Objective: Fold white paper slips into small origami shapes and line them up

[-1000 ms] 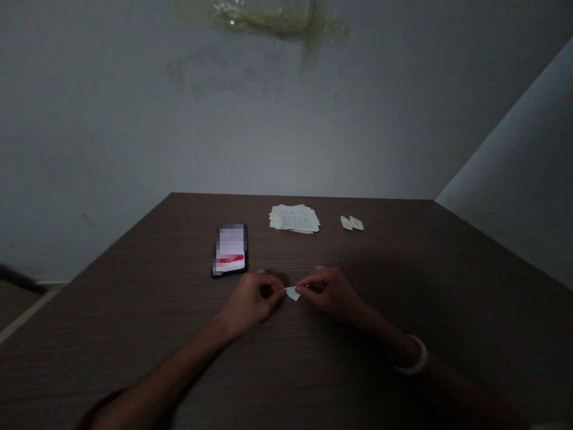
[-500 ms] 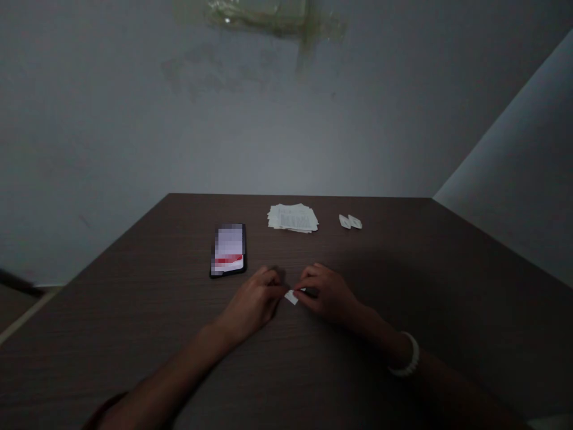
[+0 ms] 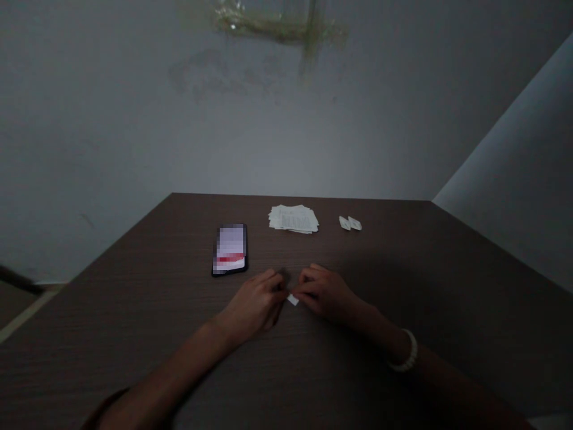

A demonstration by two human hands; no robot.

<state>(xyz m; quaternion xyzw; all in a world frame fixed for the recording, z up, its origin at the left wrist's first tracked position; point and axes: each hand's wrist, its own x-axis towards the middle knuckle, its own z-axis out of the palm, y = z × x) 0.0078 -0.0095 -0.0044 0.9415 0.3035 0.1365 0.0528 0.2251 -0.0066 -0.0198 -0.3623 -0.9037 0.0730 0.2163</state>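
Between my two hands, low over the brown table [image 3: 286, 370], is a small piece of white paper [image 3: 293, 300]. My left hand [image 3: 259, 297] pinches its left side with thumb and fingertips. From the other side my right hand [image 3: 324, 291] grips it the same way, fingers curled in. Only the paper's lower corner shows; the fingertips cover the rest. A pale beaded bracelet [image 3: 410, 351] circles my right wrist.
Beyond my hands lies a loose stack of printed white paper sheets [image 3: 293, 219]. Two small folded white papers [image 3: 350, 223] rest to its right. A phone [image 3: 230, 249] with a lit screen lies at left. The wall [image 3: 295, 143] meets the table's far edge.
My fingertips have drawn closer together over the paper, and less of it shows now. The view has shifted slightly; the phone, stack and folded papers stay in place.
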